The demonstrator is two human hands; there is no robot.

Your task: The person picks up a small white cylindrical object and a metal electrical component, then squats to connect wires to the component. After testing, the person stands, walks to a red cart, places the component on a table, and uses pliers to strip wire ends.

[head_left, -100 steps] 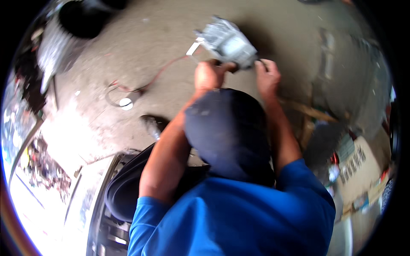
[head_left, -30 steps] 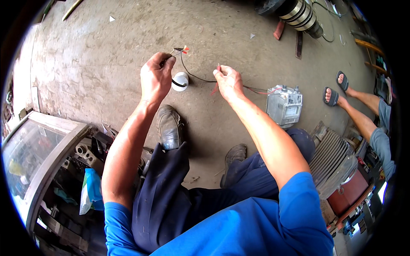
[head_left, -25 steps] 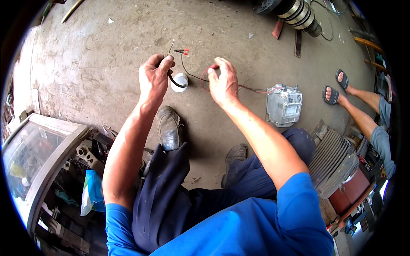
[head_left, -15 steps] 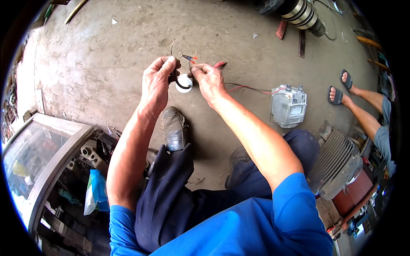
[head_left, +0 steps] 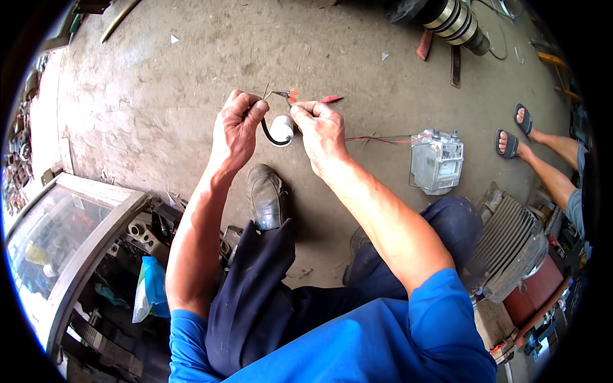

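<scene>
My left hand [head_left: 237, 131] is closed on a black cable [head_left: 268, 133] that curves down to a small white cylinder [head_left: 282, 127] on the floor. Thin bare-ended wires rise from those fingertips, with a small black clip with red tips [head_left: 284, 94] at them. My right hand [head_left: 320, 134] pinches what looks like a thin lead beside that clip, close to the left fingers but apart from them. A red clip [head_left: 331, 99] shows just beyond the right fingertips. Red and dark leads run rightward to a grey boxy meter [head_left: 436, 163] standing on the floor.
A glass-paned cabinet [head_left: 89, 210] and a blue-white bag [head_left: 151, 290] are low left. A cylindrical metal part [head_left: 447, 29] lies at top right. Another person's sandalled feet [head_left: 506, 143] are at right, above a finned metal casing [head_left: 501, 242] and assorted clutter.
From bent over the meter, my hands have shifted to the wires in front. Over the last second my right hand moved left and slightly down, closer to my left hand.
</scene>
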